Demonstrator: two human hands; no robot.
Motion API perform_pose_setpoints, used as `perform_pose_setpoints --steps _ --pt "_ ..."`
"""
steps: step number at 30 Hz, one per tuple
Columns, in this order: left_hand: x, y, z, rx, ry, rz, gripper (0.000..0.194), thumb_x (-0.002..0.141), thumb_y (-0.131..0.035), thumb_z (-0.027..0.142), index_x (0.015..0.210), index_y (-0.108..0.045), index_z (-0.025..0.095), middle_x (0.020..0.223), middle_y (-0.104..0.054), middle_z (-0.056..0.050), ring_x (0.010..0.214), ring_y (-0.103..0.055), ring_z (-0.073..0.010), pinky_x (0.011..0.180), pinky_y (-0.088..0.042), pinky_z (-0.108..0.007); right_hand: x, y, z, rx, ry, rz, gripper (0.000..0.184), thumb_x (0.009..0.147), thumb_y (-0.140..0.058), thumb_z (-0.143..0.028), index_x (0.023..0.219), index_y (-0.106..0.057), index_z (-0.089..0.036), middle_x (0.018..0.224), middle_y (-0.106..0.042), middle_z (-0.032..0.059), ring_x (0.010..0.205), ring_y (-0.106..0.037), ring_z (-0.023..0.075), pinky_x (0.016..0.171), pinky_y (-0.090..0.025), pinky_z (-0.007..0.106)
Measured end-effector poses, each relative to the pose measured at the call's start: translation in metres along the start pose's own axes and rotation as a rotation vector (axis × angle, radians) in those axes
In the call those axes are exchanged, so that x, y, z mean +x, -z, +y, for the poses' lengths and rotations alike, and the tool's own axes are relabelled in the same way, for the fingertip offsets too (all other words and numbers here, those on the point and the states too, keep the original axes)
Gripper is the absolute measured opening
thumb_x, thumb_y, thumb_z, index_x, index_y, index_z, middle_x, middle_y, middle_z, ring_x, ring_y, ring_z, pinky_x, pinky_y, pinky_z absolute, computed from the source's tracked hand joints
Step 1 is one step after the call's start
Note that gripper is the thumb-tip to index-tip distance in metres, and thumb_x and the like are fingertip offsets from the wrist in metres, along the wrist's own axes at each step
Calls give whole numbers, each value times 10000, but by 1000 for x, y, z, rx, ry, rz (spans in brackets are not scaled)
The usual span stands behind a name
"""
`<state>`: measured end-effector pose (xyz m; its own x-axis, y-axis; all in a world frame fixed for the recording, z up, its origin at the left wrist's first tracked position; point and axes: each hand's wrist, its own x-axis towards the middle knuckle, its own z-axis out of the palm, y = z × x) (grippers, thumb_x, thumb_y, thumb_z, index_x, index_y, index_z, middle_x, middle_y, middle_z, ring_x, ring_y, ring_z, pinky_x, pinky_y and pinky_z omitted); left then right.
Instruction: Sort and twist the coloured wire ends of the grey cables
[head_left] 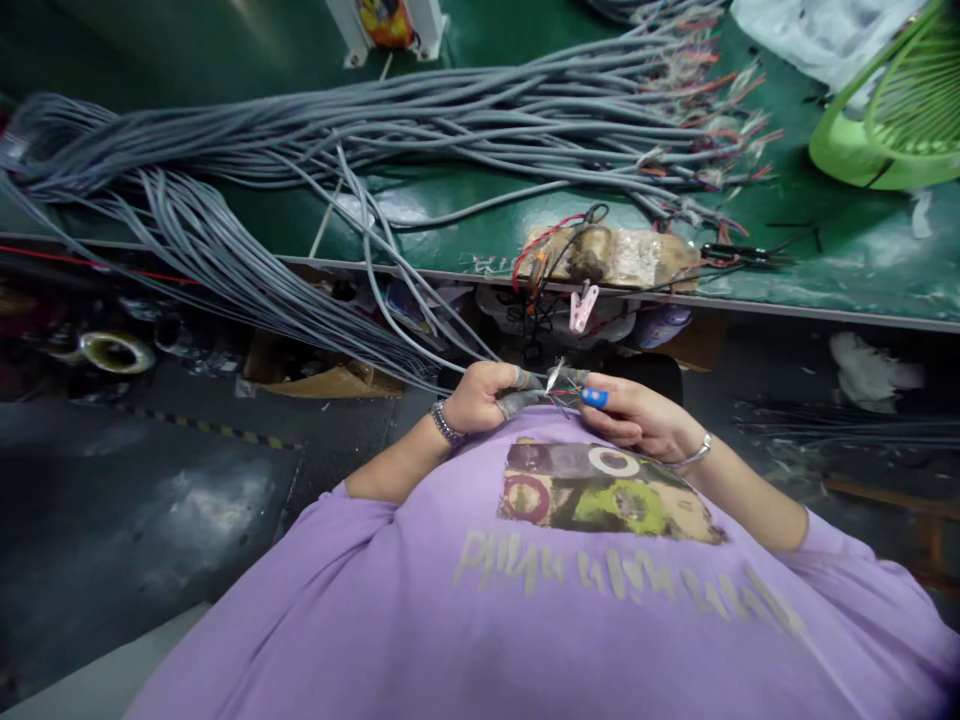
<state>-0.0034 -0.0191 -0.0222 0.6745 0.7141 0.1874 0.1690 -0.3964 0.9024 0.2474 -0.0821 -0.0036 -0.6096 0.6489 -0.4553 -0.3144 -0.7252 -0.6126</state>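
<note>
Close to my body, my left hand (484, 395) pinches the end of a grey cable (442, 355) between thumb and fingers; dark coverings sit on the fingertips. From the cable end, thin coloured wires (564, 393) and a whitish strand fan out. My right hand (637, 412) is closed on these wires from the other side, with a blue covering (594, 398) on one finger. Several more grey cables hang from the table down toward my left hand. Exactly which wires my right fingertips grip is too small to make out.
Along the green table (465, 235) lies a large bundle of grey cables (450, 110), stripped ends to the right. Near the table's front edge are a taped block (637, 258) and a pink clip (582, 307). A green basket (862, 150) stands at right; a cardboard box (330, 385) is below.
</note>
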Motion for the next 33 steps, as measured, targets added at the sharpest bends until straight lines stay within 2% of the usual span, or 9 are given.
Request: perform_pose_setpoints --steps 3,5,8,11,16,19,23,28,33 --pt "2 -3 2 -60 34 -22 272 728 -806 431 795 -759 171 711 -731 -70 660 -682 -167 651 -526 -247 7 -8 6 -11 -12 -41 250 876 -661 -353 989 -507 -193 535 -494 -99 316 -128 9 299 -93 146" --pt "3 -5 5 -115 58 -7 286 701 -828 434 759 -747 165 679 -716 -67 651 -677 -168 643 -520 -247 13 -6 5 -3 -6 -11 231 868 -667 -348 923 -500 -197 520 -465 -102 324 -132 8 305 -101 143" --pt "3 -4 8 -161 32 -15 258 709 -829 404 757 -752 163 677 -718 -68 641 -678 -159 643 -514 -239 19 7 -2 81 81 160 297 838 -685 -308 782 -408 -218 503 -393 -113 335 -141 8 312 -127 133" --pt "0 -1 8 -89 -21 -40 194 757 -795 364 814 -772 179 714 -737 -69 635 -678 -147 642 -505 -231 14 15 -8 157 190 301 339 819 -690 -256 748 -360 -221 507 -373 -116 343 -149 7 314 -154 122" --pt "0 0 3 23 -7 -11 224 761 -786 398 806 -769 179 741 -747 -77 659 -686 -160 648 -513 -242 -1 -2 -3 60 -14 12 217 877 -645 -311 858 -453 -213 530 -473 -98 317 -119 6 289 -124 129" --pt "1 -2 2 -5 -5 -18 259 732 -811 418 777 -754 170 713 -733 -70 643 -679 -156 641 -512 -237 -1 -14 1 51 -48 -68 199 885 -640 -310 970 -497 -200 541 -510 -97 306 -123 6 280 -160 128" --pt "1 -4 1 27 -60 -19 305 775 -768 460 790 -738 157 700 -721 -68 642 -677 -149 641 -512 -231 6 -14 1 84 -16 -36 185 871 -660 -276 906 -498 -193 538 -506 -97 310 -132 0 280 -163 119" --pt "0 -4 -4 102 -113 -32 335 852 -683 477 823 -731 147 723 -728 -75 666 -686 -143 645 -513 -220 12 -16 3 141 -2 82 197 830 -667 -208 834 -470 -199 532 -476 -101 316 -176 1 291 -157 119" --pt "3 -1 -1 29 -98 -18 313 814 -732 461 814 -736 148 700 -723 -65 654 -680 -140 629 -511 -215 17 -20 -1 155 76 206 209 804 -664 -191 902 -482 -219 539 -467 -110 317 -190 9 300 -142 128"
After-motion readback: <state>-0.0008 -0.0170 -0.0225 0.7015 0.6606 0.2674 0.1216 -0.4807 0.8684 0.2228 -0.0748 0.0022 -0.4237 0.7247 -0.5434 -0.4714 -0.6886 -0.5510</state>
